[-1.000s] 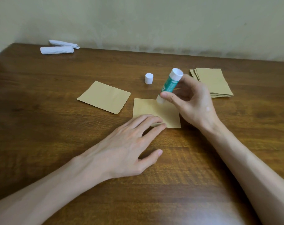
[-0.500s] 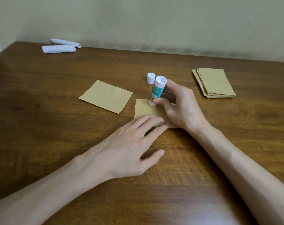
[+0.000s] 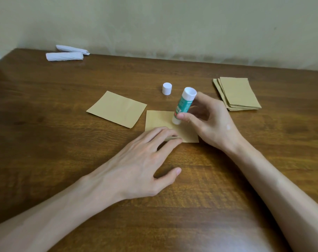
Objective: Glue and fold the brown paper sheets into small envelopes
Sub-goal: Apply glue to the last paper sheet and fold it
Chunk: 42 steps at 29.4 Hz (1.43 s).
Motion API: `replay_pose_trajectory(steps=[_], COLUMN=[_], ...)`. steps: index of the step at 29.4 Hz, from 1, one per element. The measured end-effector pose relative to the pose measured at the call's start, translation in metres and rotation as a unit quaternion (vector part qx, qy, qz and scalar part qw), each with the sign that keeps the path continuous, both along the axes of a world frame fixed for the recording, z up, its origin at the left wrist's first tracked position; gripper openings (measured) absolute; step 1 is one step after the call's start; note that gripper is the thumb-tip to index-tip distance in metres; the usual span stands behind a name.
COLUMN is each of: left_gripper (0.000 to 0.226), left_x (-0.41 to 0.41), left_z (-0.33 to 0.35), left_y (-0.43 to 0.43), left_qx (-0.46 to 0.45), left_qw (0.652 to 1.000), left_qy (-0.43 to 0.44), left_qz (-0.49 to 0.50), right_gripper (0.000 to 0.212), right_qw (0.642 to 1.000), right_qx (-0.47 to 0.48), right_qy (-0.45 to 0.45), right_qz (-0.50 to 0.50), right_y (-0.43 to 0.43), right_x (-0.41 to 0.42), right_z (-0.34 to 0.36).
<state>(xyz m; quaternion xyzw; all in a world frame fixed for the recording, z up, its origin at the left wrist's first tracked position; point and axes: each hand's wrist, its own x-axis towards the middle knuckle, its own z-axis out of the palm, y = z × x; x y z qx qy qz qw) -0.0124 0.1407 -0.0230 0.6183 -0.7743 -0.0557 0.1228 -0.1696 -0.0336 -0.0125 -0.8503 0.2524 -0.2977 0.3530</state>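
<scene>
A brown paper sheet (image 3: 159, 119) lies flat in the middle of the wooden table (image 3: 63, 142). My left hand (image 3: 143, 160) presses its near edge with straight fingers. My right hand (image 3: 209, 122) grips a green and white glue stick (image 3: 183, 106), tilted, with its lower end touching the sheet near the top right. A second brown sheet (image 3: 116, 108) lies to the left. The glue stick's white cap (image 3: 166, 88) stands behind the sheets.
A stack of several brown sheets (image 3: 238, 94) sits at the right rear of the table. Two white rolled paper pieces (image 3: 65, 55) lie at the far left near the wall. The table's left edge shows at the far left.
The glue stick slid left along the sheet's top, stood upright, and now has shifted a little right and tilted again. My left hand has stayed on the sheet's near edge.
</scene>
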Motion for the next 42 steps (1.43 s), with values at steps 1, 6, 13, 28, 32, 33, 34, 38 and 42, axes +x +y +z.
replay_pose_trajectory(steps=[1, 6, 13, 28, 32, 33, 34, 38, 42], left_gripper=[0.065, 0.067, 0.068, 0.073, 0.074, 0.074, 0.074, 0.073, 0.072], left_x=[0.0, 0.0, -0.001, 0.001, 0.001, 0.002, 0.001, -0.001, -0.001], left_z=[0.0, 0.001, 0.001, -0.002, -0.002, -0.002, -0.001, 0.0, -0.001], left_y=[0.0, 0.0, -0.003, -0.004, -0.004, -0.004, -0.005, -0.005, -0.004], left_qx=[0.001, 0.007, 0.01, 0.012, 0.016, 0.017, 0.018, 0.017, 0.012], left_qw=[1.0, 1.0, 1.0, 1.0, 1.0, 1.0, 1.0, 0.999, 1.0], left_qy=[0.002, -0.008, 0.001, -0.009, -0.013, -0.015, -0.016, -0.02, -0.013], left_qz=[0.0, 0.002, -0.011, -0.019, -0.017, -0.018, -0.019, -0.02, -0.019], right_gripper=[0.023, 0.021, 0.023, 0.021, 0.021, 0.024, 0.027, 0.033, 0.024], right_qw=[1.0, 0.996, 0.999, 1.0, 0.999, 0.999, 0.999, 0.999, 0.998], right_qx=[0.0, -0.031, -0.02, -0.005, -0.019, -0.022, -0.024, -0.028, -0.042], right_qy=[0.014, 0.067, 0.047, 0.029, 0.024, 0.018, 0.012, 0.013, 0.027], right_qz=[0.012, 0.04, 0.003, 0.006, -0.013, -0.021, -0.026, -0.027, -0.029], right_y=[0.0, 0.001, 0.006, 0.004, 0.004, 0.004, 0.004, 0.004, -0.001], right_x=[0.0, 0.001, 0.004, 0.005, 0.009, 0.009, 0.01, 0.012, 0.016], right_z=[-0.001, 0.001, 0.0, -0.001, -0.001, -0.001, 0.0, 0.002, 0.001])
